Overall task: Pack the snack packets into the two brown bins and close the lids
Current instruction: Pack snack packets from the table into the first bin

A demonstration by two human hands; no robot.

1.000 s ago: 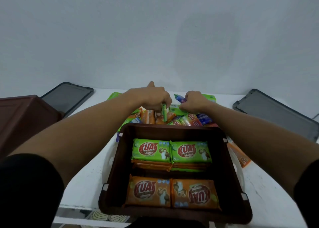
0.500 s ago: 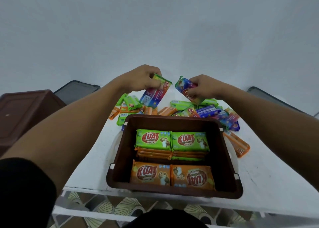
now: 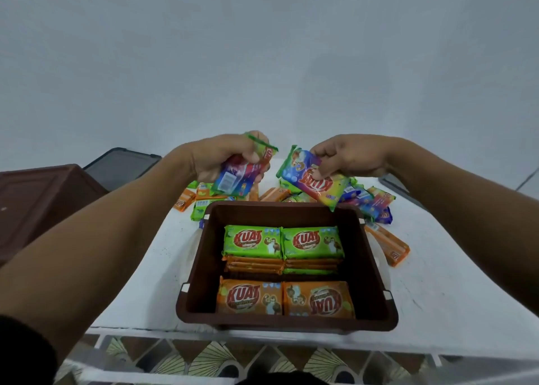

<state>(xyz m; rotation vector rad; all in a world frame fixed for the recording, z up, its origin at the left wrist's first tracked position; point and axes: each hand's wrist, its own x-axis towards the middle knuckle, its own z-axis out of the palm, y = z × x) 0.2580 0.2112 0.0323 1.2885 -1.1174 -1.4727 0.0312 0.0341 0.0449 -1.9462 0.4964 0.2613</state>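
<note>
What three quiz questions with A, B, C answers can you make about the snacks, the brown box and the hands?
1. Where does the open brown bin stand?
A) on the floor
B) on the white table, nearer than the loose packet pile
C) on top of another bin

2. How many packets lie face-up on top inside the bin?
A) two
B) six
C) four

3. What are the left hand and right hand doing?
A) holding the left rainbow packet and the right rainbow packet above the table
B) hanging empty
C) pressing a lid down

Answers:
1 B: the bin sits on the table, with the pile behind it.
2 C: two green packets and two orange packets show on top.
3 A: each hand's fingers are curled round one packet, and no lid is on the bin.
</note>
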